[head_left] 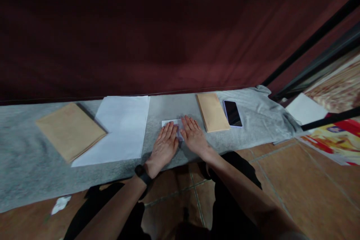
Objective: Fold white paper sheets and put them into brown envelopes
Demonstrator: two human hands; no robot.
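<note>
A small folded white paper (178,123) lies on the grey cloth in front of me, mostly covered by my hands. My left hand (166,140) rests flat on its left part, fingers stretched forward. On its right part lies my right hand (193,135), also flat with the fingers extended. A purplish patch shows on the paper between the two hands. To the right of my right hand is a stack of brown envelopes (213,112). Left of my left hand sits a stack of large white paper sheets (123,127).
More brown envelopes (70,129) overlap the white sheets at the left. A phone (233,113) lies beside the right envelopes. Grey cloth (253,120) covers the narrow surface, with a dark red curtain (168,37) behind. Black bars (312,45) stand at the right.
</note>
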